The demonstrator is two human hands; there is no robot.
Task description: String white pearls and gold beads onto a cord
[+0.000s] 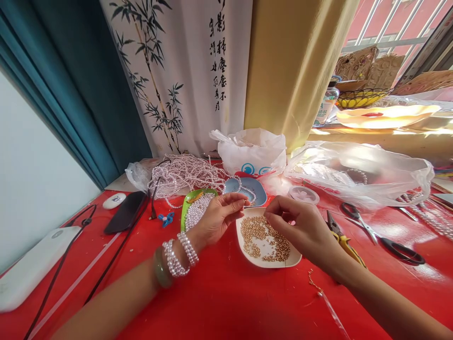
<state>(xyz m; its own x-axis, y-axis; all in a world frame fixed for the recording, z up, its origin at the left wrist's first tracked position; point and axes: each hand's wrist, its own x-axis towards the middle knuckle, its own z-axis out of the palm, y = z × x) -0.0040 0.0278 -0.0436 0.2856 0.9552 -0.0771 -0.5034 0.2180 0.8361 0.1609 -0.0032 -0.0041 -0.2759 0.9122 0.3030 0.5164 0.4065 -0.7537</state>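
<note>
Over the gap between the green dish and the white dish, my left hand (222,215) is closed in a pinch; what its fingertips hold is too small to make out. Pearl bracelets (173,259) and a jade bangle (163,269) circle that wrist. My right hand (295,222) pinches too, above the right side of the white dish (242,243), which holds loose gold beads (256,229). Anything between those fingers is hidden. White pearl beads (198,210) fill the green dish (183,219). Behind the hands sits a blue dish (260,189) with a strand of pearls across it.
Pearl strands (191,172) lie heaped at the back, beside a white plastic bag (253,151) and a clear bag (361,170). Pliers (345,241) and scissors (375,233) are at right. A phone (124,212), cables and a white power bank (38,264) occupy the left.
</note>
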